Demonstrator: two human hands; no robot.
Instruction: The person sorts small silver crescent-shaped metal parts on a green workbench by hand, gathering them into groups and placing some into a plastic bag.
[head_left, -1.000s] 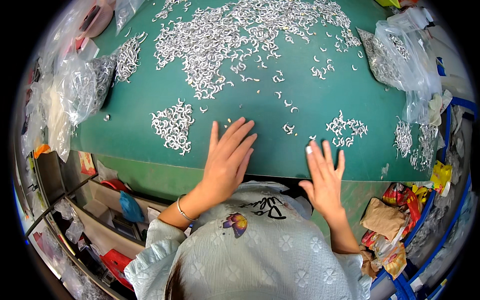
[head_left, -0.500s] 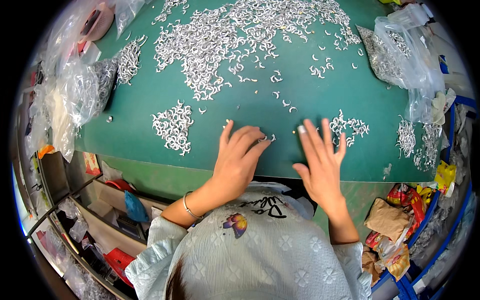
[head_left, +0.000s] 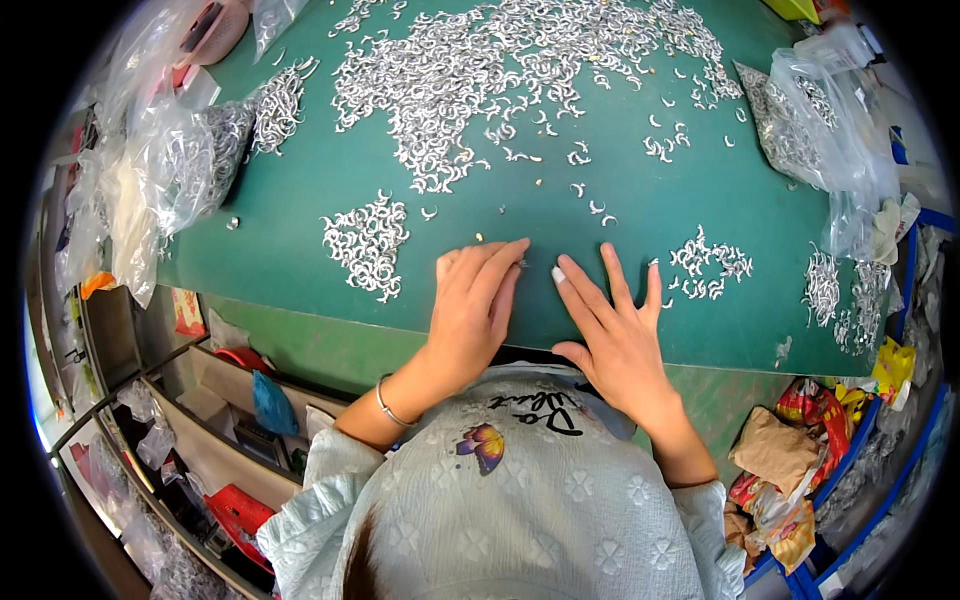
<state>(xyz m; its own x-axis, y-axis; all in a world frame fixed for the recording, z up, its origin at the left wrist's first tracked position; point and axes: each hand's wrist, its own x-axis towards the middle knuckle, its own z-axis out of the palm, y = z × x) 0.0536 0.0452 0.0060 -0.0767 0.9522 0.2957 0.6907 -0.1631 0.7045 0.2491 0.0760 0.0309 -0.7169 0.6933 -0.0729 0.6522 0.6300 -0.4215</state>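
Small silvery crescent-shaped metal pieces lie in a broad heap across the far side of the green table. My left hand rests at the near edge, fingers bent and pressed together; whatever they cover or pinch at the tips is hidden. Left of it is a small pile of the same crescents. Beside it my right hand lies palm down with fingers spread, holding nothing. A loose cluster of crescents sits just right of those fingers. A few single crescents lie beyond both hands.
Clear plastic bags filled with crescents stand at the left and right of the table. Two narrow piles lie near the right edge. A pink basket is at far left. Below are shelves with a blue bag and a brown paper bag.
My right hand has moved left, closer to my left hand. The left hand's fingers have drawn together, and the crescents seen by its fingertips no longer show. The whole view has shifted slightly.
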